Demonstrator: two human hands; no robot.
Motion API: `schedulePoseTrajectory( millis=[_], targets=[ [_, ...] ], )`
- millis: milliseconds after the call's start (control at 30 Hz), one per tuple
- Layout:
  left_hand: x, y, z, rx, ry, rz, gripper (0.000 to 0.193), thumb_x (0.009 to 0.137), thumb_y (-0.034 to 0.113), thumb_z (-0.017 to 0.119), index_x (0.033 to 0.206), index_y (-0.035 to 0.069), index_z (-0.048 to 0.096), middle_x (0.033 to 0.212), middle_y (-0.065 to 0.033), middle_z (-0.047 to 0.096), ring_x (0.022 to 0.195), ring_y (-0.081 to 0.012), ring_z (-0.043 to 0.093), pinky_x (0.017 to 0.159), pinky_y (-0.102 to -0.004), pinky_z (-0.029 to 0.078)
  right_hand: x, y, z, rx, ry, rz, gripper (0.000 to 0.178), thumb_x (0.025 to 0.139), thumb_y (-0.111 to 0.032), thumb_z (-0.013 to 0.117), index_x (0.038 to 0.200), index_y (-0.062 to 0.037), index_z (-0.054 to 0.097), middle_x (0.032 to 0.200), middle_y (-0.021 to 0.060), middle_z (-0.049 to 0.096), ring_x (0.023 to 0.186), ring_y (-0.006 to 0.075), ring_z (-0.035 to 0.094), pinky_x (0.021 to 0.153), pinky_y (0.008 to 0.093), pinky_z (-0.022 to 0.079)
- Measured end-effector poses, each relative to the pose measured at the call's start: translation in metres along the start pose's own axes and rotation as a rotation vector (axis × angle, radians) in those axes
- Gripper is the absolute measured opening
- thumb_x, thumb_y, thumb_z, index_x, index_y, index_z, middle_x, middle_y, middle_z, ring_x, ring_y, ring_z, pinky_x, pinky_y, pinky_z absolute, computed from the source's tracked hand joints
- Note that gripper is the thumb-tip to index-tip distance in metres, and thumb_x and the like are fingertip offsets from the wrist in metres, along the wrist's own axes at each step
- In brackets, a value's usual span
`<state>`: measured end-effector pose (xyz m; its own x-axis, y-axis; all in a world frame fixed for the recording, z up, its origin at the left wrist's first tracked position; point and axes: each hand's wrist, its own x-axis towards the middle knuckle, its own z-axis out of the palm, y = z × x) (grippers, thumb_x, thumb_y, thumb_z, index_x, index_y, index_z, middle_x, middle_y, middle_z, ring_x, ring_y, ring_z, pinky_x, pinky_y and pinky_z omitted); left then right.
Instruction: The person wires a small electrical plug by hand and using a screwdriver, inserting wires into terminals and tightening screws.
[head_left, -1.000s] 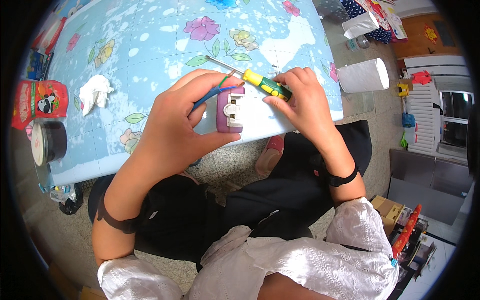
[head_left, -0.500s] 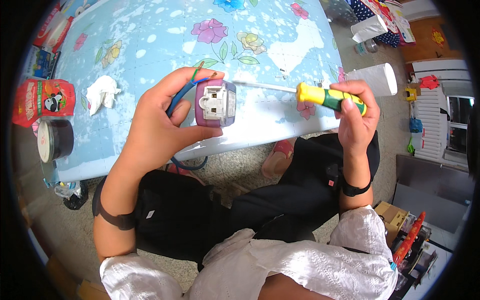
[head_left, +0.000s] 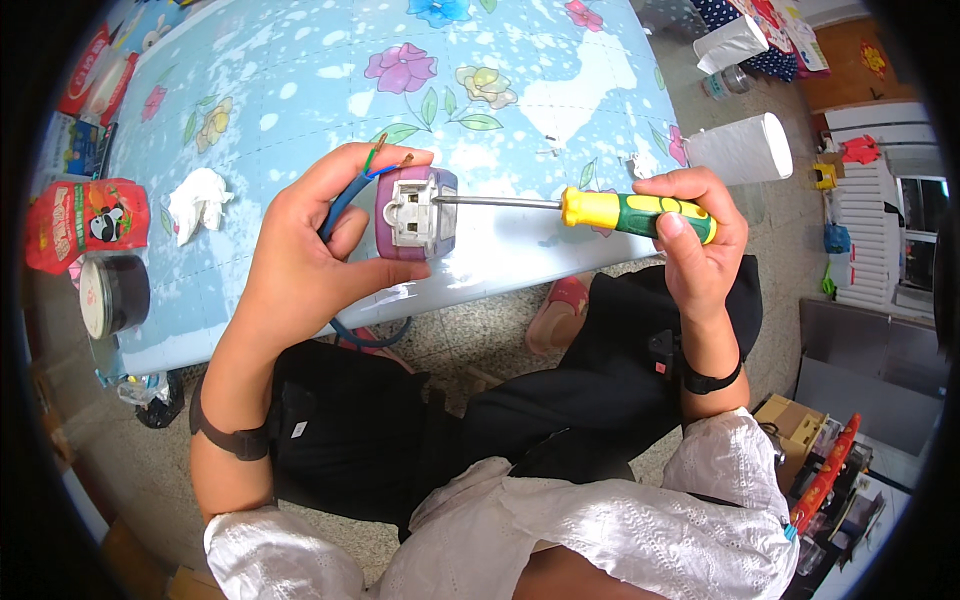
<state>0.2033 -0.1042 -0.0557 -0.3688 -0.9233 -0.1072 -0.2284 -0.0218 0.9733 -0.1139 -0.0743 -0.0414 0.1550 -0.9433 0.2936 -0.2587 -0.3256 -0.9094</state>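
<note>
Above the table's near edge, my left hand grips a purple and white electrical socket, thumb below and fingers above. A blue cable also passes through this hand; its green and blue wires end in bare copper beside the socket, and the rest hangs in a loop below. My right hand is closed around the yellow and green handle of a screwdriver. The metal shaft points left, and its tip meets the white part of the socket near its right side.
The table has a light blue flowered cover. On its left lie a crumpled tissue, a red pouch and a round lidded jar. A white paper roll lies at the right edge. Small screws rest behind the screwdriver.
The screwdriver has moved left and slightly down, from just off the socket's upper right to contact with its white part. The socket has shifted a little left in my left hand.
</note>
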Motion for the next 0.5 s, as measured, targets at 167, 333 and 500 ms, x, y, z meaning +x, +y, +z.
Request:
schedulePoseTrajectory(
  millis=[167, 333, 500],
  targets=[
    [-0.002, -0.001, 0.000, -0.004, 0.008, -0.005, 0.076, 0.057, -0.019, 0.079, 0.128, 0.004, 0.062, 0.111, 0.0098, 0.061, 0.059, 0.0015, 0.024, 0.068, -0.0111, 0.035, 0.000, 0.001, 0.005, -0.017, 0.001, -0.013, 0.018, 0.090, -0.007, 0.065, 0.105, 0.0037, 0.068, 0.098, 0.0086, 0.069, 0.088, 0.0123, 0.062, 0.080, 0.0256, 0.048],
    [-0.001, -0.005, -0.003, -0.011, 0.013, 0.012, 0.076, 0.057, -0.019, 0.079, 0.128, 0.004, 0.062, 0.112, 0.0094, 0.061, 0.059, 0.0015, 0.024, 0.069, -0.0113, 0.037, 0.004, 0.003, 0.007, -0.051, -0.031, -0.073, 0.022, 0.088, -0.005, 0.067, 0.108, 0.0033, 0.065, 0.104, 0.0100, 0.067, 0.094, 0.0138, 0.062, 0.083, 0.0273, 0.047],
    [-0.001, -0.003, -0.002, -0.059, 0.016, 0.014, 0.075, 0.058, -0.018, 0.079, 0.128, 0.004, 0.061, 0.113, 0.0086, 0.062, 0.059, 0.0013, 0.024, 0.072, -0.0119, 0.040, 0.011, 0.008, 0.000, -0.014, -0.148, -0.230, 0.031, 0.085, -0.004, 0.070, 0.114, 0.0029, 0.062, 0.107, 0.0099, 0.063, 0.093, 0.0149, 0.059, 0.083, 0.0297, 0.046]
  ],
)
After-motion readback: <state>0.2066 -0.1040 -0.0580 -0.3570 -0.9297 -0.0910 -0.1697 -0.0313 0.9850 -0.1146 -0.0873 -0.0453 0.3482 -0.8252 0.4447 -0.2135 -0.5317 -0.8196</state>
